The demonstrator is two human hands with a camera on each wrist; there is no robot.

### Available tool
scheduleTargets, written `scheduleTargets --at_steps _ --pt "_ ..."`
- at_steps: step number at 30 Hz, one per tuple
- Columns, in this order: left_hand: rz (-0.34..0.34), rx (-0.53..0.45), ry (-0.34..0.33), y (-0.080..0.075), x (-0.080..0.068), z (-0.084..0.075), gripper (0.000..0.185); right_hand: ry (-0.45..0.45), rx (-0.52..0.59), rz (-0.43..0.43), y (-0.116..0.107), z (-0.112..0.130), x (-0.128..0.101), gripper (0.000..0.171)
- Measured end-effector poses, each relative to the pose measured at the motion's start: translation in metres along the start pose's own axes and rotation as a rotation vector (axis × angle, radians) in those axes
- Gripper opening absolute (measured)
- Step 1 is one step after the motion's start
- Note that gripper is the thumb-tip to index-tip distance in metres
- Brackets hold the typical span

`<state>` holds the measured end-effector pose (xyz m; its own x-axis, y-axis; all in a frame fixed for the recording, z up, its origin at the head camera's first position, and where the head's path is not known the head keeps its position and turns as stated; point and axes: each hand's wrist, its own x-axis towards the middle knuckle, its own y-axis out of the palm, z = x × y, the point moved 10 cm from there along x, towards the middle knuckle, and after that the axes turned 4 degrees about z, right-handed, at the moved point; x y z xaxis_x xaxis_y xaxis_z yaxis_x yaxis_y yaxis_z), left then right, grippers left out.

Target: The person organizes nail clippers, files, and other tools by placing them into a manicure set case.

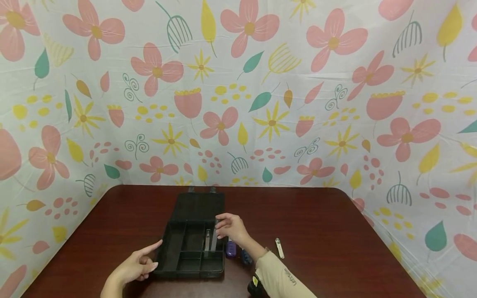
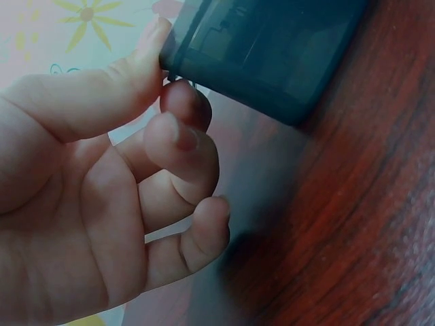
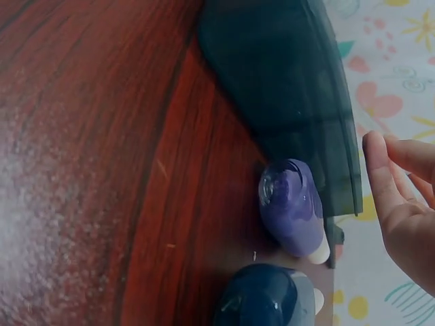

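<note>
A black divided box (image 1: 173, 248) lies on the table with its lid (image 1: 199, 206) folded back. My left hand (image 1: 132, 267) holds the box's front-left corner, index finger stretched along the side, the other fingers curled. In the left wrist view the fingertips meet the edge of the box (image 2: 272, 75). Above the right-hand compartment, my right hand (image 1: 232, 228) pinches the top of a slim silver tool (image 1: 214, 242), which slants into that compartment. Another slim silver tool (image 1: 207, 241) stands beside it. Fingers cover the held tool's upper end.
Right of the box lie a purple, bottle-shaped item (image 1: 231, 249) and a dark blue one (image 1: 246, 256). A pale nail clipper (image 1: 279, 248) rests farther right. Near the front edge is a black item with a yellow mark (image 1: 255, 285). A floral cloth (image 1: 238, 124) hangs behind the table.
</note>
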<state>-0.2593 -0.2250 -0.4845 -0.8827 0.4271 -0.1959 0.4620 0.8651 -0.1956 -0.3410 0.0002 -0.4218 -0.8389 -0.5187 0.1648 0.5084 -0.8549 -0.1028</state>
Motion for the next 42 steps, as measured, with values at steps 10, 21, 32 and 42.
scheduleTargets --at_steps 10,21,32,42 --pt "0.006 -0.009 -0.002 0.0 0.001 0.002 0.071 -0.045 -0.124 0.007 0.01 0.004 0.003 0.031" --pt "0.01 -0.009 0.01 0.0 0.0 0.001 0.071 -0.079 -0.284 0.006 0.016 -0.011 0.013 0.031" --pt "0.007 0.029 -0.004 0.0 0.001 0.001 0.069 -0.117 -0.562 0.025 0.021 -0.011 0.015 0.03" --pt "0.008 0.02 -0.016 0.0 0.0 0.001 0.07 -0.163 -0.933 -0.007 0.02 -0.001 0.012 0.035"
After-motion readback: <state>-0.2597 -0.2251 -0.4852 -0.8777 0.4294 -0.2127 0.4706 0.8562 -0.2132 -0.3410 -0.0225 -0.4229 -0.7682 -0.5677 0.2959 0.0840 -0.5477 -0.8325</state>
